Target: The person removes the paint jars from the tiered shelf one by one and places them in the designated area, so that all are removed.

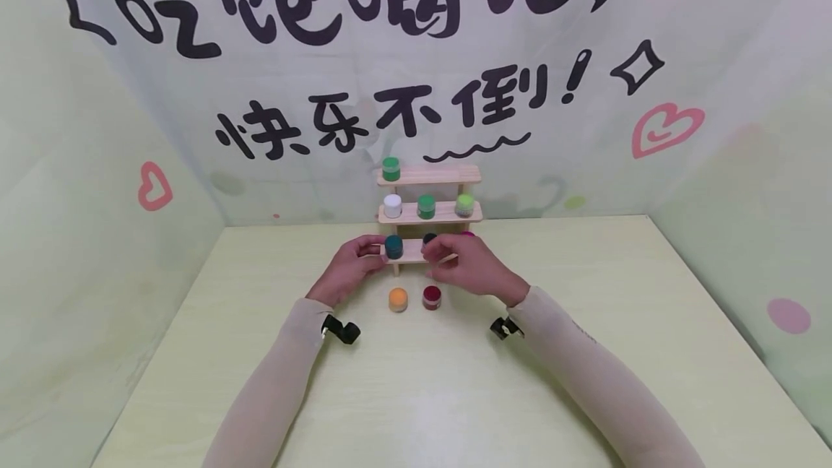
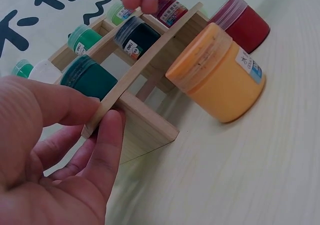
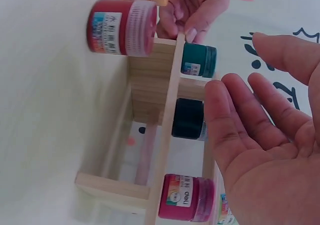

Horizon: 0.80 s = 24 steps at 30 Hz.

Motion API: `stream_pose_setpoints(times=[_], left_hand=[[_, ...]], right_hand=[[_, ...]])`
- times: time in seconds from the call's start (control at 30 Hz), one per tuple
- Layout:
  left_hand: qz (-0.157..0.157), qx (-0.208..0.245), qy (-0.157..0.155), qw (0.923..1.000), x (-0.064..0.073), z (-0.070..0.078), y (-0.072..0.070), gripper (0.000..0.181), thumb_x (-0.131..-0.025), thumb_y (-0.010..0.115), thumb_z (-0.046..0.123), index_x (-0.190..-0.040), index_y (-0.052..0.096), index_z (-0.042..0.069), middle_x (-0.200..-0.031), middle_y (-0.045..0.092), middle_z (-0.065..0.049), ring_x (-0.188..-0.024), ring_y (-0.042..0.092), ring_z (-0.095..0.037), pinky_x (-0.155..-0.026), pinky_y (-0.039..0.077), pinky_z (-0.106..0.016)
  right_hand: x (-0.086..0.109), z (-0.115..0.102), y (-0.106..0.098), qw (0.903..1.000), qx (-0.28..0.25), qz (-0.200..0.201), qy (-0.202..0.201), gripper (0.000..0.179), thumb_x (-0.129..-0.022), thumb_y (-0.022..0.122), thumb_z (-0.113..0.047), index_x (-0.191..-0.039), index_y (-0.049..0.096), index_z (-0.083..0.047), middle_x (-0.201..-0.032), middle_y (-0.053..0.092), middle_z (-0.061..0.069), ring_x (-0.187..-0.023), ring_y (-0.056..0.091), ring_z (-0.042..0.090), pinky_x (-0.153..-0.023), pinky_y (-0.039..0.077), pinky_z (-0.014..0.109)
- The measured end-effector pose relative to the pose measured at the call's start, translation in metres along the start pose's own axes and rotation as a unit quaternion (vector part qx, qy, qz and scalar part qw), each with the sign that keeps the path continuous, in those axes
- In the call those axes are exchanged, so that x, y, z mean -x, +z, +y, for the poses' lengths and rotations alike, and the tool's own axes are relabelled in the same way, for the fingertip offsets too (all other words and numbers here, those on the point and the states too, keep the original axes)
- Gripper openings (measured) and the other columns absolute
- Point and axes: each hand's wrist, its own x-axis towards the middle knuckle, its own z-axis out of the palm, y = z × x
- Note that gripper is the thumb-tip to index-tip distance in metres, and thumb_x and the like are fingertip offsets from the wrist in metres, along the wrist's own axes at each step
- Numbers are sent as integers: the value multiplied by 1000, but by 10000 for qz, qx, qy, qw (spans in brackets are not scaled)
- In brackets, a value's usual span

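My left hand [image 1: 351, 267] pinches the left end of the lowest shelf of a three-tier wooden rack [image 1: 408, 251], thumb above and fingers below. Just beside that thumb stands a teal paint jar [image 2: 90, 79]. My right hand [image 1: 477, 266] hovers in front of the same shelf with loosely bent fingers and nothing in its grasp. Nearest to its fingertips is a blackish paint jar [image 3: 188, 118] at the shelf's middle, apart from them in the right wrist view. A magenta paint jar [image 3: 185, 197] occupies the right end, mostly hidden by the hand in the head view.
On the table in front of the rack stand an orange jar [image 1: 398, 300] and a dark red jar [image 1: 432, 297]. The middle shelf bears a white jar [image 1: 392, 206], a green jar [image 1: 425, 206] and a light green jar [image 1: 464, 205]. Another green jar [image 1: 391, 169] tops the rack.
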Motion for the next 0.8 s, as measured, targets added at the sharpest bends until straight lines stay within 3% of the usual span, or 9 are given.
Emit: stream_pose_setpoints(times=[0.27,0.5,0.8], left_hand=[[35,-22,-84,10000,0,1,1,46,-99,69,1,-144,60,10,-133,60,-13,-115,61,-23,-110,58,-40],[-33,156,111,9998,-3,-1,0,47,-98,67,-3,-143,59,5,-129,63,-14,-112,64,-20,-102,61,-31],[-85,249,140,9996,-4,-4,-1,47,-98,66,-5,-144,58,3,-128,63,-14,-111,65,-19,-105,61,-35]], right_hand=[[-12,-5,-5,9997,11,229,-45,26,-94,81,-13,-118,73,-10,-120,75,16,-107,71,21,-97,64,42],[-26,-14,-14,9987,3,506,59,24,-94,82,-18,-116,73,-14,-114,75,5,-104,71,19,-96,64,38],[-44,-22,-20,9958,-235,880,110,23,-96,78,-17,-116,73,-7,-113,75,8,-105,71,21,-96,64,38]])
